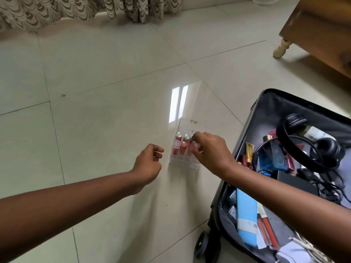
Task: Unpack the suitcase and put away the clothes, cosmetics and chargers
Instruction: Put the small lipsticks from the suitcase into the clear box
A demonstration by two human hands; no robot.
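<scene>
Head view only: floor tiles (106,111) carry a clear acrylic organiser (187,147) standing just left of the open suitcase (266,114). Four red-filled tubes (183,147) already stand in its cells, and its transparent lid is tilted back. The right hand (209,152) is over the organiser's right column, fingers curled and pinching what looks like a clear-capped tube (193,149) at a cell there — whether it is seated or only at the mouth I cannot tell. The left hand (150,164) floats just beside the organiser, fingers loosely curled and holding nothing, not touching the box.

Inside the suitcase lie black headphones (311,141), a blue perfume bottle (273,154), a gold tube (249,150), a tall light-blue tube (246,219), red lip glosses (266,230) and tangled black charger cables (322,185); no clothes show.

Risks, as I judge them: the organiser is light and unsteadied, so a sideways push from the right hand could skid it on the glossy tile or tip it, spilling the tubes. A tube entering crooked might jam against its neighbour — bracing the box with the free left hand would help. Later, the cables may drag smaller cosmetics out when lifted.
</scene>
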